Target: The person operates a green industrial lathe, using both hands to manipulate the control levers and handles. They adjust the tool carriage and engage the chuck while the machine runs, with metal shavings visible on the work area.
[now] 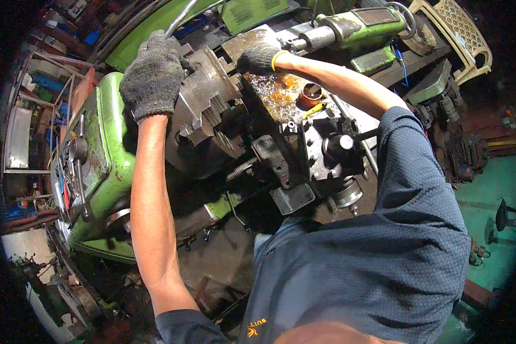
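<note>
My left hand [153,74], in a dark grey knit glove, rests over the upper left of a large metal lathe chuck [203,86]. Its fingers curl over the far side, out of sight, and its thumb points toward the chuck. A shiny metal bar [182,16] meets the glove at the fingertips; whether they grip it is not clear. My right hand [259,59], gloved in the same knit with a yellow cuff, is closed just right of the chuck, above an oily metal surface [274,92]. What its fingers hold, if anything, is hidden. Stepped jaws [203,123] stick out from the chuck face.
Right of the chuck stand a tool post [338,146] and a reddish-brown cup [311,96] beside a yellow-handled tool [315,110]. The green tailstock [367,28] is at the far right. Several tools lie on the green headstock [112,132]. A beige plastic chair [461,34] stands beyond.
</note>
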{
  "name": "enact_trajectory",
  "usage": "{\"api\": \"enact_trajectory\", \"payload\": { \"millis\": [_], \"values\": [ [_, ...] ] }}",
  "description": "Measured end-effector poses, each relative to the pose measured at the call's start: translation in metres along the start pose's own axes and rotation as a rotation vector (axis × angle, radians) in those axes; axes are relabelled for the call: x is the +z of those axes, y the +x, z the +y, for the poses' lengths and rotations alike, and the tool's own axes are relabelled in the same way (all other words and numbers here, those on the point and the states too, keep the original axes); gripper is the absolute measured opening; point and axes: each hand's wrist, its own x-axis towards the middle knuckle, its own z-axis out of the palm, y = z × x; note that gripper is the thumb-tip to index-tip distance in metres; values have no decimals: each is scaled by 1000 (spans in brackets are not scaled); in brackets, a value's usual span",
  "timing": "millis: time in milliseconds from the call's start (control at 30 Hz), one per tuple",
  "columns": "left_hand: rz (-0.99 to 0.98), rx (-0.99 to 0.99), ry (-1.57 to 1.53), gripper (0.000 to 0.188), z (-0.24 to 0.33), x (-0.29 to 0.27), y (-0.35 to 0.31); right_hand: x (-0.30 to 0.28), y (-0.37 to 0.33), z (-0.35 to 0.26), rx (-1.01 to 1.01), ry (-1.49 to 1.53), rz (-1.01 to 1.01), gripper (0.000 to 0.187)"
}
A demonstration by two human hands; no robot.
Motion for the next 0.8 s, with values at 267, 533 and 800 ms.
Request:
{"api": "enact_trajectory", "payload": {
  "millis": [267,533,800],
  "values": [
    [-251,-121,-70,30,-31,7,-15,-27,6,-13,136,266,-70,24],
    [123,-16,59,30,10,0,11,-39,-20,6,246,397,-169,35],
    [58,43,-51,28,-4,4,0,-46,6,-26,209,597,-110,40]
  ]
}}
